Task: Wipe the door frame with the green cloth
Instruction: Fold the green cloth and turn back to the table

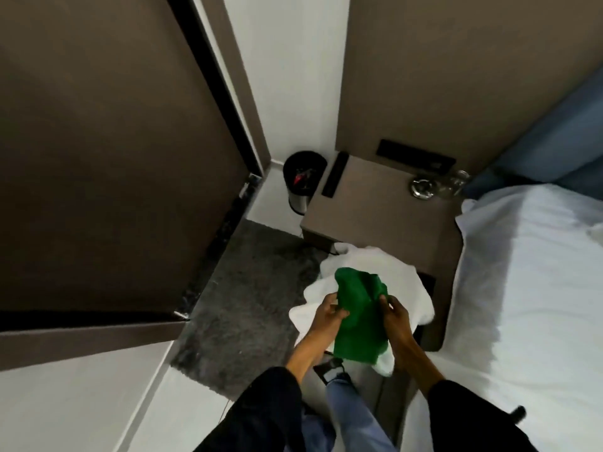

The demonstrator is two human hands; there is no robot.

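Note:
The green cloth (359, 318) hangs between both hands in front of me, low in the view. My left hand (328, 313) pinches its left edge and my right hand (396, 316) grips its right edge. Behind the cloth lies a heap of white towel (401, 282). The brown door (98, 158) fills the left side, with its dark door frame (208, 79) running diagonally along the right edge down to the floor.
A brown bedside table (375, 216) stands ahead with a glass ashtray (421, 188) and glasses on it. A black waste bin (303, 177) sits in the corner beside it. The white bed (535, 288) is to the right. Grey carpet (248, 305) covers the floor.

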